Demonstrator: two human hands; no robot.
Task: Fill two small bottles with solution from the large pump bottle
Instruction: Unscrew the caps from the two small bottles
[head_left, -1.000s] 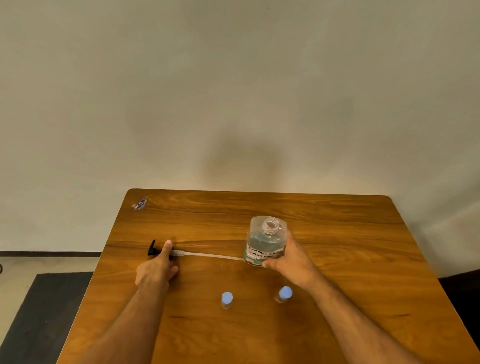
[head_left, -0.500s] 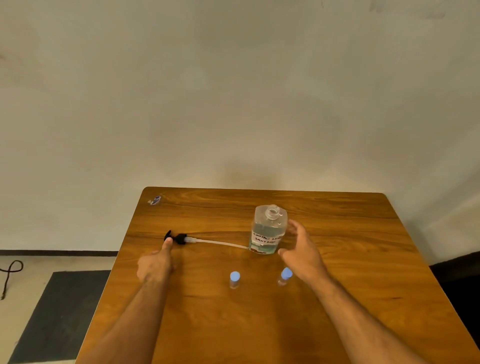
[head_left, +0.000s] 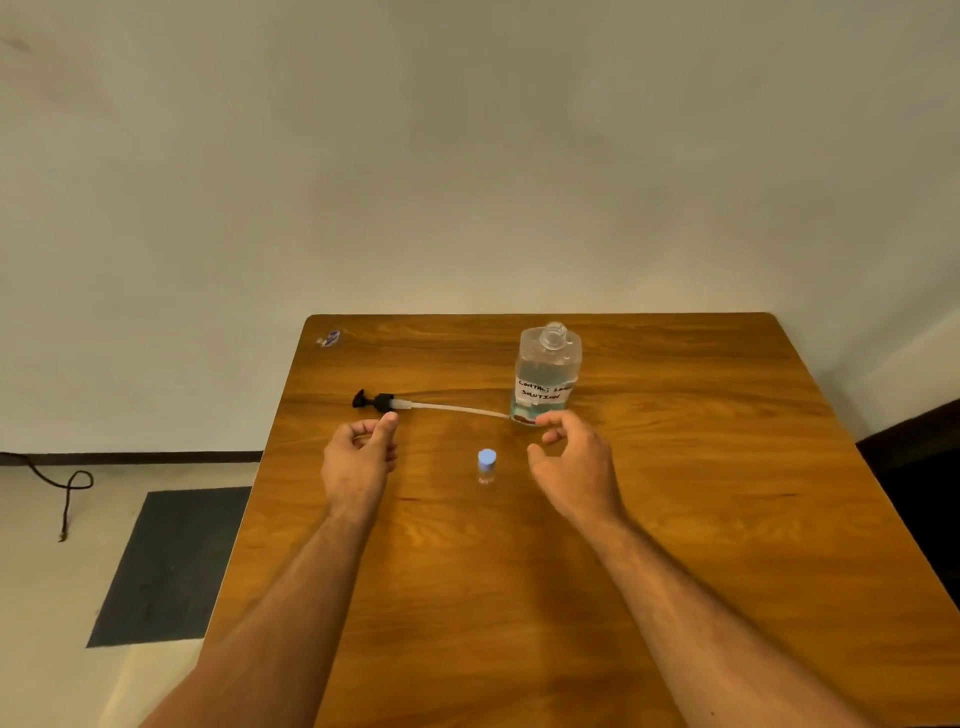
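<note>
Pump bottle (head_left: 546, 375), uncapped, handwritten label (head_left: 543, 391) ending "SOLUTION"

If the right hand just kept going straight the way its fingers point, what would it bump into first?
Most likely the large bottle: the right hand points up the table at its base, with fingertips close to it. Height is hard to judge, so they may pass just in front.

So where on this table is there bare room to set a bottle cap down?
Free: the wooden table's whole right side, right of the large bottle and right hand, and the near strip between the forearms. Crowded: the middle, where the pump head with tube, the left hand and small capped bottle sit.
</note>
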